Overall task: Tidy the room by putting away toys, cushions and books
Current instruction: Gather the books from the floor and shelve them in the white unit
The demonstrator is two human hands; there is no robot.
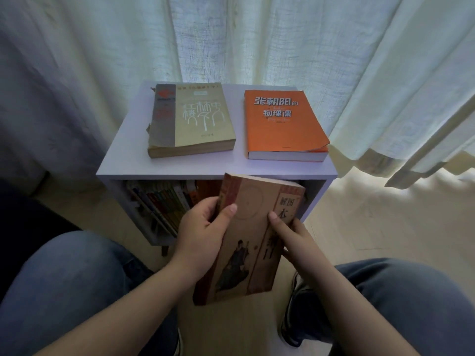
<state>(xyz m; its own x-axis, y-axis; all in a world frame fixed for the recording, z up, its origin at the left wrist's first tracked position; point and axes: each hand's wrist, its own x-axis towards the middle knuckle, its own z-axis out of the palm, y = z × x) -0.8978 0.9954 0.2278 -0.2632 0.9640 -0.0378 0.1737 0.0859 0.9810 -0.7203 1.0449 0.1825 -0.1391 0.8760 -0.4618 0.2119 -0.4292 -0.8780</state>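
Books are waiting to be put away, and the head camera is looking down at one of them. The brown book (252, 235) is being held up in the air just in front of the white shelf (123, 165), with its top end pointing at the shelf's open lower part. The left hand (203, 237) is gripping the book's left edge, with the thumb lying on the cover and the fingers curling round the side. The right hand (295, 237) is holding the right edge, with one finger lying on the cover and the others hiding underneath. The book is looking thick and a bit heavy. Its paper cover is looking old and soft, so it may bend, and a corner could tear if pulled. Holding both long sides seems the safe way. On top of the shelf a tan book (195, 119) and an orange book (282, 124) are lying flat, side by side and not touching. Inside the shelf a row of books (164, 201) is leaning at the left, and the brown book is hiding the right part. Behind the shelf a pale curtain (257, 34) is hanging down to the light wooden floor (372, 214). In front of the shelf the person's knees in blue jeans (64, 278) are showing on both sides.
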